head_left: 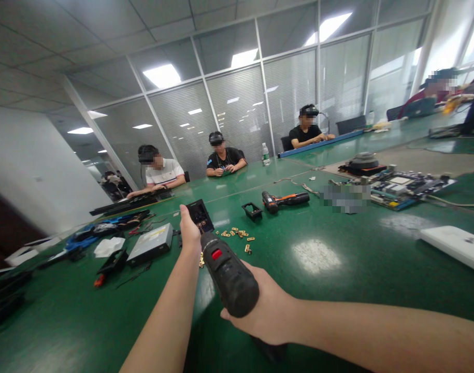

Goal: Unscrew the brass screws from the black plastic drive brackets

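My right hand is wrapped round the grip of a black cordless drill with a red switch on top. The drill points away from me, and its nose is close to my left hand. That hand grips a black plastic housing, tilted up, with metal bits inside. Whether the drill's tip touches the housing is hidden. Several small brass plates lie scattered on the green table just beyond the drill. A black square frame lies behind them.
On the green table lie an orange-and-black power tool, a circuit board and a white box. At left are a grey optical drive and blue-black cables. Several people sit along the far side; a bottle stands there.
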### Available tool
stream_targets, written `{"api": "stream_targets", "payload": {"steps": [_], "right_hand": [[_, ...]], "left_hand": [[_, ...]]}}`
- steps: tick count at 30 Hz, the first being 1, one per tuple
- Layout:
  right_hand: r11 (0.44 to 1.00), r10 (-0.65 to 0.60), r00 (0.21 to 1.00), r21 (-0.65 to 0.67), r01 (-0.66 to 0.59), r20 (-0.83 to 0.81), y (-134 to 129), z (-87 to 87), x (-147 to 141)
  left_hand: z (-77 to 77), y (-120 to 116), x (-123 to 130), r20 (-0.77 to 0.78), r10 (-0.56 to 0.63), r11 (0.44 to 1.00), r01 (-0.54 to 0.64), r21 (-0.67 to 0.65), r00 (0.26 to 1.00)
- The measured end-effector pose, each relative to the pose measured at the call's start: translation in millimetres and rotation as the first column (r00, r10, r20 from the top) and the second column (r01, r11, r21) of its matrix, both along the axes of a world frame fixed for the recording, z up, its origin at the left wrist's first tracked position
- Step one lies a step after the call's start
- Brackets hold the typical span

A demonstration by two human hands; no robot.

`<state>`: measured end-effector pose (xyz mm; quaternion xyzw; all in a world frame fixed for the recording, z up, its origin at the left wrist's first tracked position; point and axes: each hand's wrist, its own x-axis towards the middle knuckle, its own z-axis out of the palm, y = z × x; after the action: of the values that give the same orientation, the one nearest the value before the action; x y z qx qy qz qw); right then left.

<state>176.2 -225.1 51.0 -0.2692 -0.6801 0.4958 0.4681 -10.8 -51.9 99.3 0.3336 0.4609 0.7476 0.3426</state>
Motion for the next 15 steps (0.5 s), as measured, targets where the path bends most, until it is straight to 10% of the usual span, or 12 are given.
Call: {"api": "stream_targets", "payload": {"steps": [15], "right_hand": [[0.992, 0.064, 0.992, -0.105, -0.076, -0.112, -4.3, 4.2, -1.3]], "left_hand": [[2.9, 2.2, -0.6, -0.018, 0.034, 0.999, -0.034, -0.007, 0.999]]}}
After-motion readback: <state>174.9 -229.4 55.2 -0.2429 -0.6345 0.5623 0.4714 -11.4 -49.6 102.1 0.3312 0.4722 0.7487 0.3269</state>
